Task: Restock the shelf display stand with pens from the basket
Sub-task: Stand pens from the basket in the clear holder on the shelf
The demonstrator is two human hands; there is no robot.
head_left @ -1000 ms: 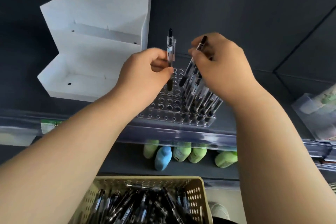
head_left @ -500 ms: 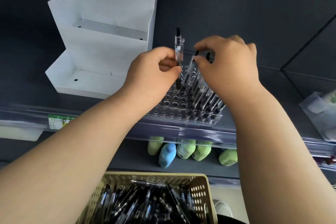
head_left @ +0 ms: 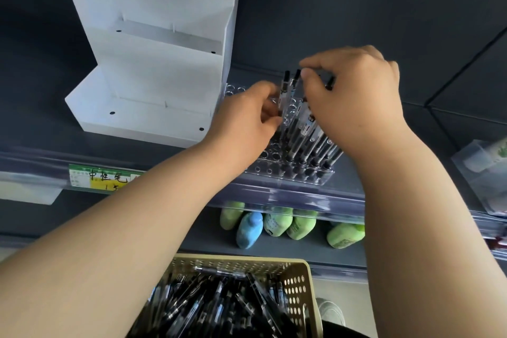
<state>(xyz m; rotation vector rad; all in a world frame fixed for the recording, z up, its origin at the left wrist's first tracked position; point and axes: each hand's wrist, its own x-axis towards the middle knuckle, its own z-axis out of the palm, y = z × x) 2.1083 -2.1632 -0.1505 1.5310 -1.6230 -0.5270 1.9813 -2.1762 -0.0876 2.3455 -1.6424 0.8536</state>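
The left hand [head_left: 244, 126] is pinching a clear-barrelled, black-tipped pen [head_left: 284, 93] between thumb and fingers, holding it upright at the clear perforated plastic display stand [head_left: 274, 171] on the shelf. The right hand [head_left: 356, 96] is apparently pinching the top of a second pen [head_left: 295, 78]. Seating looks underway; next, each tip is needing a free hole. The beige perforated basket [head_left: 304, 274] is waiting below, full. The leaning row of seated pens [head_left: 310, 140] and the white stepped cardboard display [head_left: 153, 63] are crowding the hands.

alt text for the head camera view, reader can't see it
Two bare hands work at a clear pen stand on a shelf: the left hand pinches a pen upright, the right hand curls over the standing pens. A basket of more pens sits below.
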